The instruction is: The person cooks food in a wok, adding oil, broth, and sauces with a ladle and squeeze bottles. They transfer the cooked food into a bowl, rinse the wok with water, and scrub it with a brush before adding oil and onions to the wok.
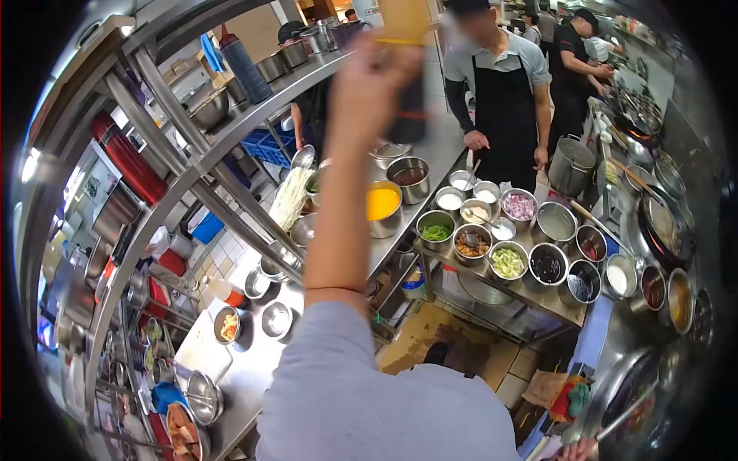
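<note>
My left arm reaches up across the middle of the view. My left hand (365,96), smeared by motion, is closed round a bottle (407,96) with a tan upper part and a dark lower part; its label and contents cannot be made out. Low at the right edge, my right hand (576,449) is partly in view, closed on the long metal handle (630,411) of a utensil. The utensil's far end lies over a wok (626,392), where its shape is hard to make out.
Metal tubs of chopped onion (520,205), greens (436,230) and dark sauce (546,264) crowd the counter ahead. A pot of yellow liquid (383,203) stands beside my left forearm. Steel shelving (207,157) rises at left. A person in a black apron (503,115) faces me.
</note>
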`<state>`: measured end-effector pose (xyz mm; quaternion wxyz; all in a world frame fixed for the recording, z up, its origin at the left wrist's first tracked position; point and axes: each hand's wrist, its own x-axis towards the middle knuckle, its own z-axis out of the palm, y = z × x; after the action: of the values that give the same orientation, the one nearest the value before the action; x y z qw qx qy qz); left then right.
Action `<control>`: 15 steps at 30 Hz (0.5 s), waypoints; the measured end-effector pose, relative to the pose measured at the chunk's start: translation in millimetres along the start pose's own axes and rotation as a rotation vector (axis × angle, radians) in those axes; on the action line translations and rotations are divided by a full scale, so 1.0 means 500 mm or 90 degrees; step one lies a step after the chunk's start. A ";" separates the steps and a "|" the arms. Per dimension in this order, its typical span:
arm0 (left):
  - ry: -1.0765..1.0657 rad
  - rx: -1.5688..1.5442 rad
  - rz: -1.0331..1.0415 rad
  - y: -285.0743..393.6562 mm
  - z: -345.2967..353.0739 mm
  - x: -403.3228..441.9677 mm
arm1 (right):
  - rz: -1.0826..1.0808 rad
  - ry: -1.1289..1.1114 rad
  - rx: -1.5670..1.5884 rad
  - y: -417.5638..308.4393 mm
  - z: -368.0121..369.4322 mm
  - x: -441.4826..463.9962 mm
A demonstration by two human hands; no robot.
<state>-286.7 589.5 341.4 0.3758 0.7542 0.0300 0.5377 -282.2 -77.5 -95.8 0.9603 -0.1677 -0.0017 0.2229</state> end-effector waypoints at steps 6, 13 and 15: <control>0.214 0.742 -0.015 -0.174 -0.538 0.201 | -0.083 0.473 -0.401 0.140 0.264 0.146; 0.334 0.921 0.176 -0.251 -0.718 0.290 | 0.059 0.302 -0.486 0.207 0.385 0.224; 0.325 0.955 0.269 -0.208 -0.674 0.252 | 0.071 0.313 -0.695 0.223 0.369 0.245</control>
<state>-477.4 900.5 425.4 -0.3563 0.6489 0.3239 0.5891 -234.0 128.3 33.7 0.6942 -0.6834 0.1149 0.1947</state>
